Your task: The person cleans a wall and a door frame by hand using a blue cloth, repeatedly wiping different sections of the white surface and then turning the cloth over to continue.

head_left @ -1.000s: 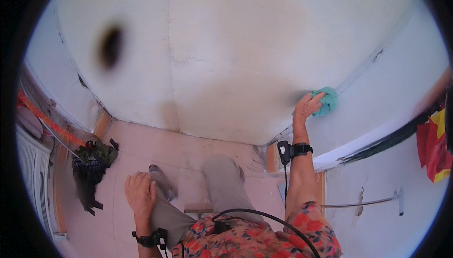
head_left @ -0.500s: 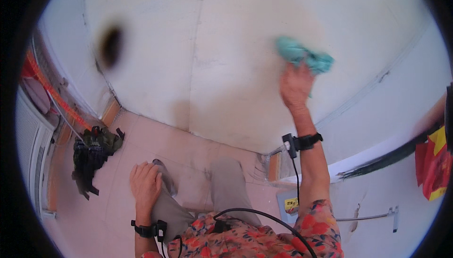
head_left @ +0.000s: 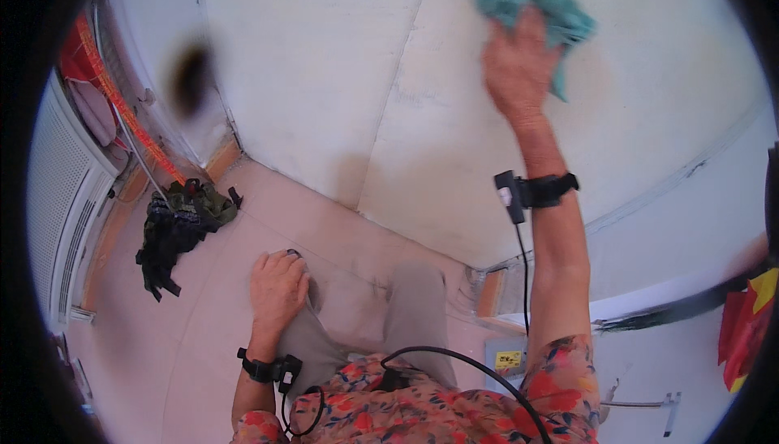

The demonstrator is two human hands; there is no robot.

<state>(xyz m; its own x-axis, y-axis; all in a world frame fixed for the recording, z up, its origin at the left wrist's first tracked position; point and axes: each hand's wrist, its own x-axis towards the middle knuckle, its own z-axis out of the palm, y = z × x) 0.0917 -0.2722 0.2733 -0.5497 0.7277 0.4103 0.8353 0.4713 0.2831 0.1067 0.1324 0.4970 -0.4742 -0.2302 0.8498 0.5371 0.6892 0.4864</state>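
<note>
My right hand presses a teal cloth against the large off-white panel ahead of me. The cloth is bunched under the fingers and sticks out to both sides, with a loose end hanging below on the right; part of it is blurred. My left hand rests palm down over my left knee, its fingers lightly bent and no object seen in it. Black straps with small dark boxes are on both wrists.
At the left, a dark rag mop head lies on the pinkish tiled floor, beside a white slatted unit. A long dark-bristled thing and a red-and-yellow bag are at the right. A black cable crosses my shirt.
My right hand has moved the cloth up the panel, farther from me. The whole view has shifted and turned slightly. The left hand stays on the knee.
</note>
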